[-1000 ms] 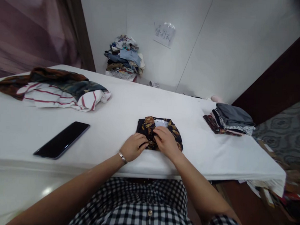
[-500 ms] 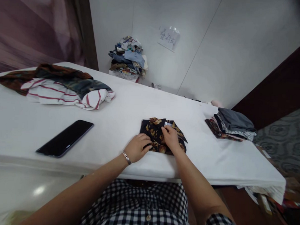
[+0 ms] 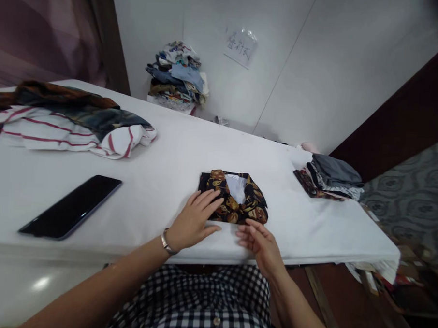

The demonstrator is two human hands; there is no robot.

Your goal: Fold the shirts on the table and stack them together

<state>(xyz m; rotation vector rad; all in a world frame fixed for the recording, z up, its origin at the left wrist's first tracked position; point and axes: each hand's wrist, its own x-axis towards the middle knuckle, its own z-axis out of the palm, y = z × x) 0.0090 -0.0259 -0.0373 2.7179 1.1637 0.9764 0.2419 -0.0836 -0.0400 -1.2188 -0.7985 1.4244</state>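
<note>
Folded shirt (image 3: 235, 198), dark with a gold leaf print, lies on the white worktop (image 3: 167, 181) just in front of you, near its front edge, collar side up with a pale lining showing. Your left hand (image 3: 194, 221) rests flat, fingers spread, its fingertips on the left part of the bundle and the palm on the worktop. Your right hand (image 3: 261, 243) hovers just short of the shirt's near edge, fingers loosely apart, holding nothing.

The likely trouble: the bundle is small and thick, and with only one flat hand on it the folds could spring open on the right side. It also sits close to the edge, so a pull toward you could drag it off.

To your left lies a black phone (image 3: 70, 208), well apart from the shirt. Further left sits a heap of unfolded clothes (image 3: 71, 123), striped and dark. To your right, a short stack of folded clothes (image 3: 330, 177) sits near the far end. Beyond the worktop, a pile of clothes (image 3: 177, 77) leans against the wall beneath a paper sign (image 3: 240, 46).
</note>
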